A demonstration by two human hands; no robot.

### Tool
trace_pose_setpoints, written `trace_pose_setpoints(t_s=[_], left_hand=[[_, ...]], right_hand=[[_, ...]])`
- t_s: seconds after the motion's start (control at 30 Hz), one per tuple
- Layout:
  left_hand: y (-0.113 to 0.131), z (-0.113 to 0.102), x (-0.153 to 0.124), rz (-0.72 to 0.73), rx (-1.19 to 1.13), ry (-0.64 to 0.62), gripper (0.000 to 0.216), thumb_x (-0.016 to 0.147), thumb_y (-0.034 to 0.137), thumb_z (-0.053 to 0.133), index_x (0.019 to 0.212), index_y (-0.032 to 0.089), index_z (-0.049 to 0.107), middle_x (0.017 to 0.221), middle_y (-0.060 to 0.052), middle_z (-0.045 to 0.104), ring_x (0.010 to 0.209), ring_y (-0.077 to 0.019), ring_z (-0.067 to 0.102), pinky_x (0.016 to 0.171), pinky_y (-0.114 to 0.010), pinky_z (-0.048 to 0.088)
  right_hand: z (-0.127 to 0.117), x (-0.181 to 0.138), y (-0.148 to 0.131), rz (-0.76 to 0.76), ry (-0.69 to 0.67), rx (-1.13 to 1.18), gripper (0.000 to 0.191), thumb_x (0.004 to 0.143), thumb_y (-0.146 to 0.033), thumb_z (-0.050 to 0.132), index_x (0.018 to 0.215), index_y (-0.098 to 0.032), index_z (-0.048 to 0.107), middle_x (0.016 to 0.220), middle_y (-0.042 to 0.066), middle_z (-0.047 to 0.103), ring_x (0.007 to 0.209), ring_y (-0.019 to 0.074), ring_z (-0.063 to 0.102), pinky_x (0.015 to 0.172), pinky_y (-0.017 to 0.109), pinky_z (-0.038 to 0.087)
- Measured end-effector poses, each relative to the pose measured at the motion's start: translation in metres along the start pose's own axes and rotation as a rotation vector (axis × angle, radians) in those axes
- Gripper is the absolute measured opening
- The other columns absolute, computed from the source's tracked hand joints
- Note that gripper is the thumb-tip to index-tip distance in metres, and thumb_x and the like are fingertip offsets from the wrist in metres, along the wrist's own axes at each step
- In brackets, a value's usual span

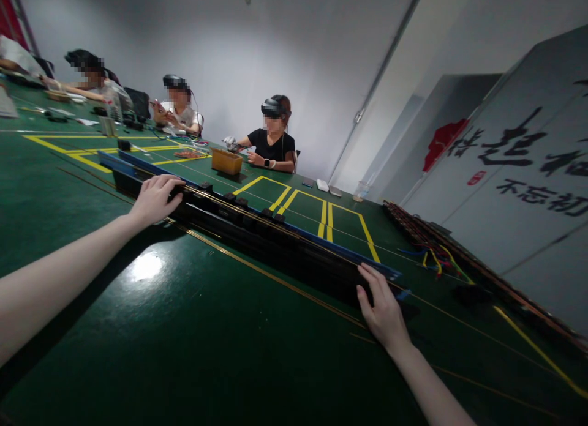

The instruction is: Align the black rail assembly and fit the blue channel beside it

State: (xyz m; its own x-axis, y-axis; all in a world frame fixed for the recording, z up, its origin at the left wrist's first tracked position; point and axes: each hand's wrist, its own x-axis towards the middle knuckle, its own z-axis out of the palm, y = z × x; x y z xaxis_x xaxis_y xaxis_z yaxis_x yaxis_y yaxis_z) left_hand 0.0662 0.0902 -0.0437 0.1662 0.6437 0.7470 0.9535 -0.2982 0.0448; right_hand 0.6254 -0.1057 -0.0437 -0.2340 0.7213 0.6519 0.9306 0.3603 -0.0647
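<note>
Head view, black fixture (pixel 285 245), spanning both hands (pixel 156 198) (pixel 382 306)

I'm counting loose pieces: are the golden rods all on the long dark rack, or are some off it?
Some are off: golden rods lie on the green table beside the rack; others run along its top.

A: How does the table (pixel 239 358) look?
B: Smooth and glossy, with one hard white glare. The tape (pixel 323 221) on it reads flatter, nearly matt.
A: And the thin rods (pixel 257 267)?
B: Brass-like metal, with a sheen. The long trough (pixel 298 251) is too dark to tell its material, though its blue edges look smooth.
A: The box (pixel 226 163) behind?
B: Dull, seemingly plastic. The headset (pixel 274 108) is black plastic; the T-shirt (pixel 275 147), matt cloth.
</note>
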Motion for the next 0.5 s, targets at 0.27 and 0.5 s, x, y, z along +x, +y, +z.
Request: trace_pose_setpoints(t_s=[0.27, 0.5], left_hand=[[-0.0037, 0.0019, -0.004, 0.024, 0.005, -0.006, 0.047, 0.097, 0.039, 0.027, 0.129, 0.016, 0.052, 0.131, -0.01, 0.054, 0.12, -0.0264, 0.048, 0.102, -0.041, 0.033], [-0.0016, 0.0012, -0.0024, -0.002, 0.029, 0.01, 0.044, 0.095, 0.036, 0.03, 0.126, 0.015, 0.054, 0.13, -0.011, 0.054, 0.12, -0.0267, 0.048, 0.103, -0.042, 0.033]], right_hand=[[0.0012, 0.0041, -0.0025, -0.018, -0.063, -0.035, 0.046, 0.098, -0.033, 0.041, 0.142, -0.022, 0.039, 0.145, 0.01, 0.045, 0.129, 0.0239, 0.047, 0.105, 0.045, 0.044], [0.0032, 0.0, 0.0037, 0.231, 0.142, -0.058, 0.044, 0.095, -0.043, 0.039, 0.125, -0.016, 0.054, 0.126, 0.014, 0.06, 0.116, 0.0281, 0.056, 0.098, 0.048, 0.044]])
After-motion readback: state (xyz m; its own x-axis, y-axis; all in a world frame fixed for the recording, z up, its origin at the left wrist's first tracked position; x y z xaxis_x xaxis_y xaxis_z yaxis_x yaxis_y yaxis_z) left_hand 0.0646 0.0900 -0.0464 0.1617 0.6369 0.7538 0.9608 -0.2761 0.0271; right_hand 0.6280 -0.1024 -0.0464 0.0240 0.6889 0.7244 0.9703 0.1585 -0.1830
